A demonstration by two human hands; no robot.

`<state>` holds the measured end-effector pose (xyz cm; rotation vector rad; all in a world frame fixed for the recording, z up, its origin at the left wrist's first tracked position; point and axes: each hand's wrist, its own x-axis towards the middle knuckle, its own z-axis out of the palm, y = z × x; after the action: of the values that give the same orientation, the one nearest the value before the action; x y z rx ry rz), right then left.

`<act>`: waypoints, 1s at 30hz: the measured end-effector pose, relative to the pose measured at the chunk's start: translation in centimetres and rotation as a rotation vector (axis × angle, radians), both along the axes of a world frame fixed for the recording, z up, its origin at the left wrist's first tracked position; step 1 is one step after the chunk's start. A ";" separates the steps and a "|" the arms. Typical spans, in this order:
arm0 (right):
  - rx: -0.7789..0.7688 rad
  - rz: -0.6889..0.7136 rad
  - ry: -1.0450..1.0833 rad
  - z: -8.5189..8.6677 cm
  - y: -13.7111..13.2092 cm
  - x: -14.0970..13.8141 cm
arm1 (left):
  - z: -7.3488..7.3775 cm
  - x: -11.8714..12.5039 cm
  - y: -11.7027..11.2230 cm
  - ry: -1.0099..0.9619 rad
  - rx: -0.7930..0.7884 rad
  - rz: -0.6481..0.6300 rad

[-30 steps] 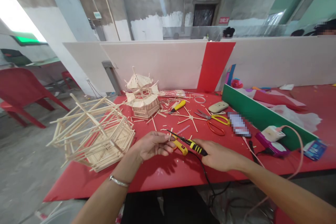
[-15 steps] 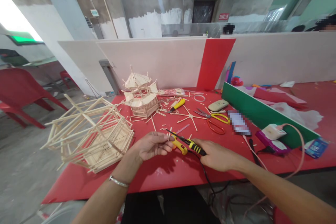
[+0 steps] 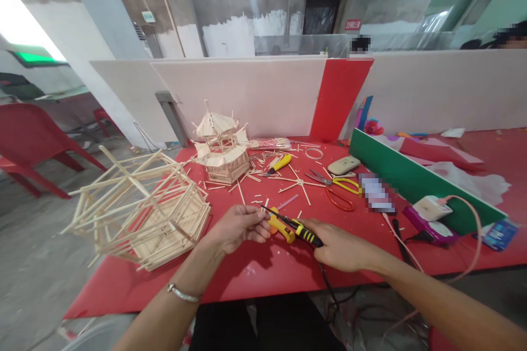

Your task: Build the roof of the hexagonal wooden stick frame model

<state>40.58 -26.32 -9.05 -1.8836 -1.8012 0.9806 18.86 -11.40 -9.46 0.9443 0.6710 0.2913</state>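
My left hand (image 3: 245, 226) is closed, its thumb and fingertips pinching a short thin wooden stick (image 3: 267, 204). In my right hand (image 3: 340, 242) is a pair of pliers (image 3: 307, 233) with black and yellow handles. Their dark, narrow jaws point left and reach to the stick at my left fingertips; I cannot tell whether they touch it. Just behind the pliers lies a yellow glue gun (image 3: 283, 228) on the red tabletop, partly covered by the tool. To the left of my left hand rests a large open frame of wooden sticks (image 3: 164, 219).
A small stick pagoda (image 3: 220, 148) stands behind, with loose sticks, a yellow utility knife (image 3: 280, 163) and a star of sticks (image 3: 300, 182) nearby. Further right are red-and-yellow-handled pliers (image 3: 335, 189), a phone (image 3: 375, 193), a power strip (image 3: 430, 225) and a green board (image 3: 420, 175).
Both hands stay almost in place, still holding the stick and the pliers. The view has shifted very slightly.
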 end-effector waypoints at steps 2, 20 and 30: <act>0.010 0.020 0.031 0.1 0.1 -0.2 | 0.1 0.0 -0.2 0.008 0.040 0.014; -0.049 0.079 0.173 1.4 0.7 -1.8 | 1.7 -1.1 -1.1 0.041 0.112 -0.014; 0.009 0.065 0.129 0.2 0.0 -2.5 | 1.8 -1.7 -2.1 -0.006 0.107 0.004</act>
<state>38.11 -26.33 -8.85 -1.7240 -1.7984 1.0885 17.20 -13.50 -7.70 1.0439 0.6570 0.3361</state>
